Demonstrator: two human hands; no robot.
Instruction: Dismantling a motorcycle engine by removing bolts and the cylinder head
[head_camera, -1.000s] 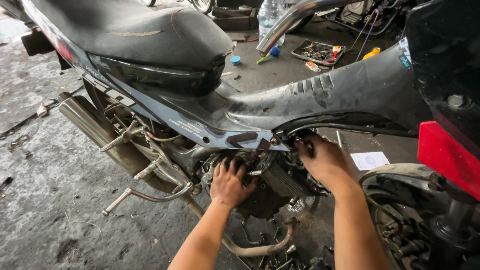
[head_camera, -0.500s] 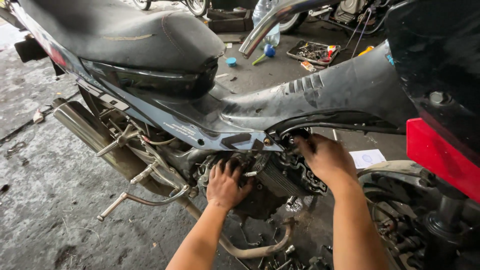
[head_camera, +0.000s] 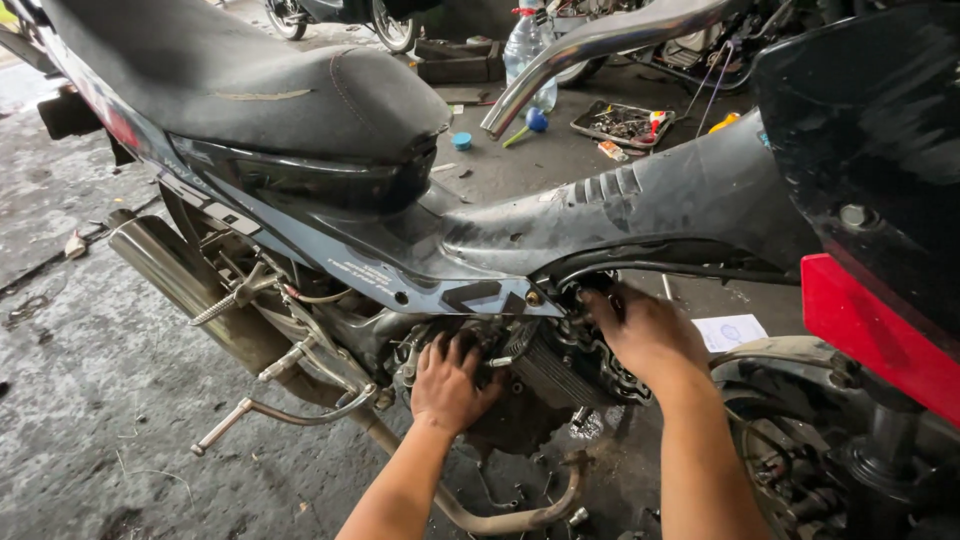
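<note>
Greasy finned metal engine (head_camera: 560, 375) under the matte seat: left hand (head_camera: 452, 385) splayed flat against it, right hand (head_camera: 645, 335) curled on its top; grip unclear

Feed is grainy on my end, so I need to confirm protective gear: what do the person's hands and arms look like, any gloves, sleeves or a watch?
Both are bare. The left hand and right hand wear no gloves, and no ring, watch or band shows. Both forearms are uncovered to the bottom edge of the picture, with no sleeve in view. Dark grime marks the fingers and knuckles.
</note>
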